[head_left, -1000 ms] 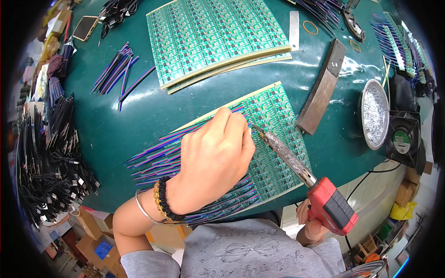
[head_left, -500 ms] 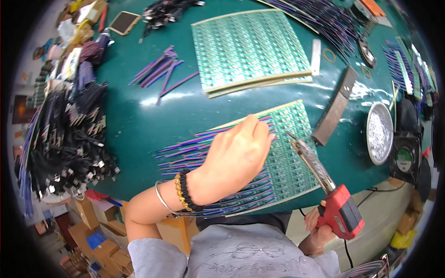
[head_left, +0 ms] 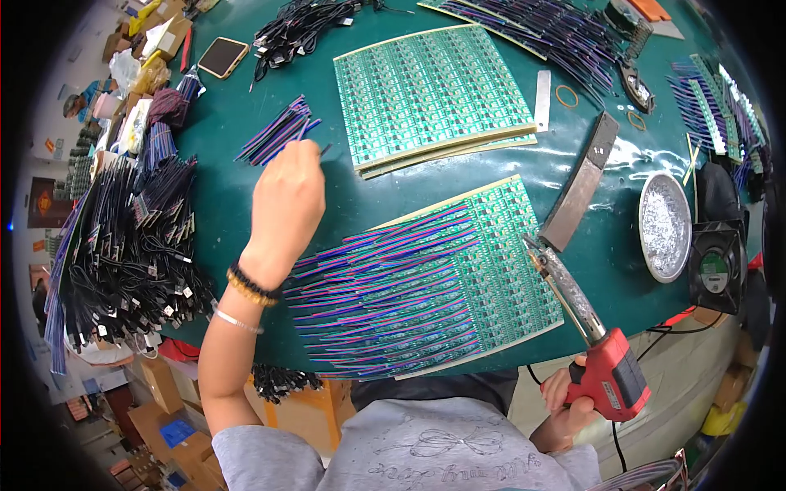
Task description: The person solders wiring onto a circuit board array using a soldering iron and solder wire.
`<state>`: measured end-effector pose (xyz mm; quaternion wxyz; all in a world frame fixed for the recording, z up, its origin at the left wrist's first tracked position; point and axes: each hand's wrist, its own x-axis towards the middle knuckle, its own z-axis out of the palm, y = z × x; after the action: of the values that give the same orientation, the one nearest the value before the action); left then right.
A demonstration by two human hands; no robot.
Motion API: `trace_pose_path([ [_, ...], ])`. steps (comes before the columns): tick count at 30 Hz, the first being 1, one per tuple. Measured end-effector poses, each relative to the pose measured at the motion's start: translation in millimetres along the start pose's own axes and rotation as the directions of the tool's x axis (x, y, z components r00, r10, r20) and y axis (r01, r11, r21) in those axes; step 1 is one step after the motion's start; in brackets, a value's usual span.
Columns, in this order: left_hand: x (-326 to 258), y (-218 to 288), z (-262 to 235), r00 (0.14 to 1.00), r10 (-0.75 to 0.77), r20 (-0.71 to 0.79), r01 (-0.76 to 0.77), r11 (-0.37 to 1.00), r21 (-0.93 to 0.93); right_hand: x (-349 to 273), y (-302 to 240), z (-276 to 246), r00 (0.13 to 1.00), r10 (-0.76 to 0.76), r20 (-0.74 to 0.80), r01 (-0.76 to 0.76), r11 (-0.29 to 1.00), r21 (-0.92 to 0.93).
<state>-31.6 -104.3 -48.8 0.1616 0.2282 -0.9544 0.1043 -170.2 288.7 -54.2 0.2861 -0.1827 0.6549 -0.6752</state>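
Observation:
My left hand is over the near side of a small pile of purple-blue wires. Its fingers are pinched on a wire, whose short end shows beside the fingertips; the grip itself is partly hidden. My right hand is wrapped round the handle of a red and black soldering gun. The gun's tip is over the right part of a green circuit board panel, close to its surface. Rows of coloured wires run leftward from the middle of this panel.
Stacked green panels lie farther back. Right of them are a flat metal strip, a dark metal bar and a silvery bowl. A small fan stands at the right edge. Black cables heap up at left, near a phone.
My left hand has moved from the wired panel to the loose wires at upper left. The soldering gun has shifted slightly, still in my right hand.

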Motion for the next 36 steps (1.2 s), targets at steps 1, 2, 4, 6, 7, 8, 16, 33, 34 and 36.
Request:
trace_pose_path([
  [1,-4.8,5.6,-13.4,0.992,-0.127,0.005,0.126,0.981,-0.149,-0.4,3.6,-1.2,1.000,0.007,0.001,-0.007,1.000,0.006],
  [2,-6.2,14.0,-21.7,0.970,-0.242,0.030,0.240,0.921,-0.306,-1.8,10.8,-5.1,0.998,-0.055,0.010,0.055,0.998,0.019],
  [4,-4.5,35.8,-39.7,0.955,-0.281,0.093,0.293,0.850,-0.438,-4.4,16.8,-7.7,0.994,-0.106,0.006,0.106,0.994,0.027],
  [6,-1.5,59.5,-48.2,0.938,-0.303,0.170,0.345,0.749,-0.566,-1.3,17.7,-7.6,0.993,-0.115,0.039,0.114,0.993,0.022],
  [7,-1.0,70.7,-54.0,0.927,-0.293,0.235,0.374,0.660,-0.651,-0.1,15.5,-8.4,0.995,-0.101,0.026,0.101,0.995,0.012],
  [8,-2.1,82.0,-56.4,0.914,-0.273,0.299,0.404,0.560,-0.723,1.6,13.4,-9.4,0.987,-0.124,0.103,0.123,0.992,0.016],
  [16,-10.0,147.2,-80.1,0.922,0.160,0.352,0.291,0.314,-0.904,24.9,-20.6,10.5,0.931,-0.120,0.344,0.258,0.885,-0.389],
  [33,-27.5,172.6,-92.1,0.929,0.306,0.206,-0.027,0.614,-0.789,17.5,-9.4,24.6,0.919,-0.365,0.151,0.395,0.826,-0.402],
  [34,-27.7,171.4,-90.6,0.930,0.308,0.200,-0.030,0.607,-0.794,15.9,-11.0,16.1,0.917,-0.374,0.142,0.388,0.746,-0.541],
  [36,-33.8,167.9,-82.0,0.939,0.150,0.309,0.222,0.420,-0.880,12.7,-33.2,21.6,0.997,-0.080,0.023,0.065,0.583,-0.810],
])
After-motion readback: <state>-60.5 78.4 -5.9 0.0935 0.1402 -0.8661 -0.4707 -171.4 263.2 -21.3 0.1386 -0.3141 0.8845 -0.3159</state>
